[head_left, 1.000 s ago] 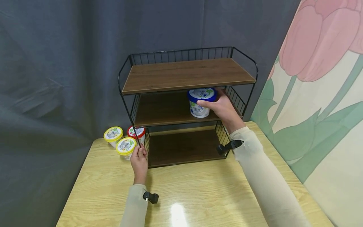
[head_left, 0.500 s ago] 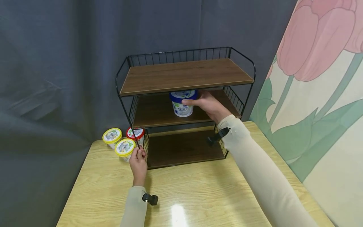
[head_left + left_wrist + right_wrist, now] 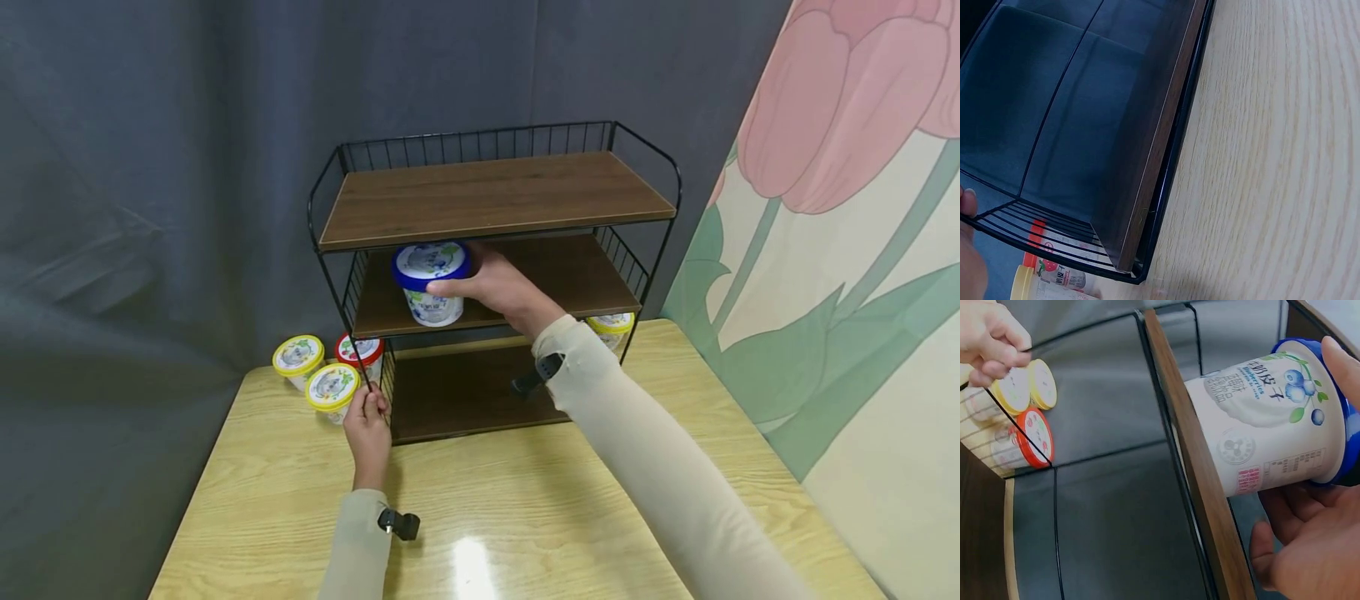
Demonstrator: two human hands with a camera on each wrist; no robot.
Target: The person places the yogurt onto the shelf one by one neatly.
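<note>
My right hand (image 3: 498, 283) grips a yogurt tub (image 3: 433, 296) with a blue lid, thumb across its near side. The tub is upright at the left part of the rack's middle shelf (image 3: 547, 267), near the front edge. In the right wrist view, blueberries are printed on the tub (image 3: 1266, 419); whether its base touches the board I cannot tell. My left hand (image 3: 368, 429) holds the front left post of the black wire rack (image 3: 498, 192) low down. Only a part of this left hand (image 3: 969, 256) shows in the left wrist view.
Left of the rack stand two yellow-lidded tubs (image 3: 333, 386) and a red-lidded tub (image 3: 360, 350). Another yellow-lidded tub (image 3: 612, 325) is partly visible beside the rack's right side. A dark curtain (image 3: 187, 208) hangs behind the wooden table (image 3: 480, 508).
My right hand has carried the blue-lidded tub leftward along the middle shelf. A yellow-lidded tub at the right has come out from behind my right arm. The left hand stays put.
</note>
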